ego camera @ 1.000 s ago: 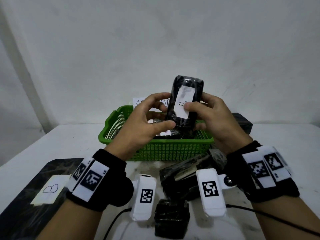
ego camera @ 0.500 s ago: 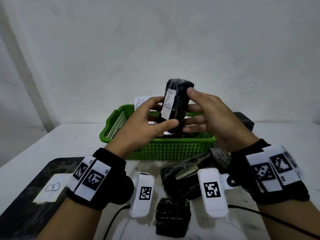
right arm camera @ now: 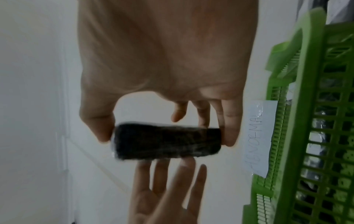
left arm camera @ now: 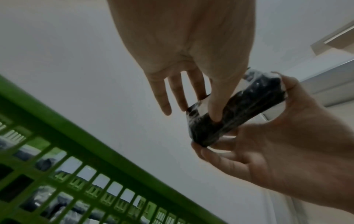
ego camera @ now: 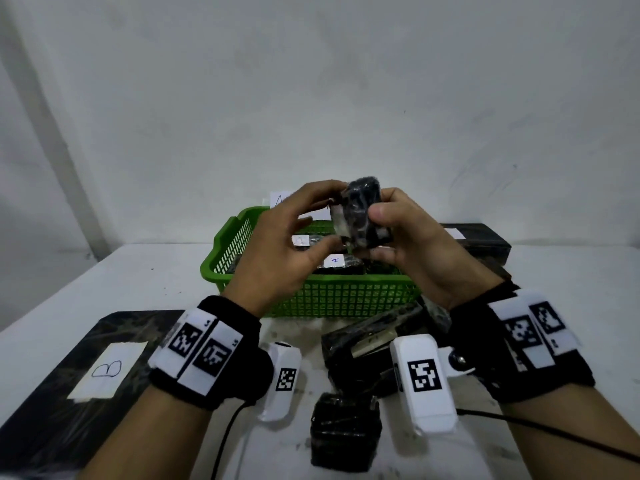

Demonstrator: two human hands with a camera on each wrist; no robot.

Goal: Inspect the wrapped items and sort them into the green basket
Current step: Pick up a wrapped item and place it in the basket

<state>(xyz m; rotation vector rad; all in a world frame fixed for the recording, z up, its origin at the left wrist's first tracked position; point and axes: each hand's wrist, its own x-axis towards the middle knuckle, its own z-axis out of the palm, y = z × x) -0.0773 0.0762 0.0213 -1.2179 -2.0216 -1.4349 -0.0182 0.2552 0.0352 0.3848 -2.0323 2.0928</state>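
Tabletop of white laminate runs to a bare white wall, with open room along its left and right edges. Black flat mat with a white paper label marked "B" lies at near left, cut off by the frame. Green plastic lattice basket stands at centre, its far rim hidden behind both hands; black wrapped bundles inside, one labelled "A", are only partly seen. A paper tag on the basket's rim is too blurred to read. More black film-wrapped packages crowd the space just before the basket, partly masked by wrist gear, and a long black box sits behind the right hand. Held above the basket, the small black film-wrapped bundle sits in the right hand, whose grip curls thumb and fingers round its two ends. The left hand pinches its side with thumb and forefinger, other fingers spread loose. Its label is turned edge-on, illegible.
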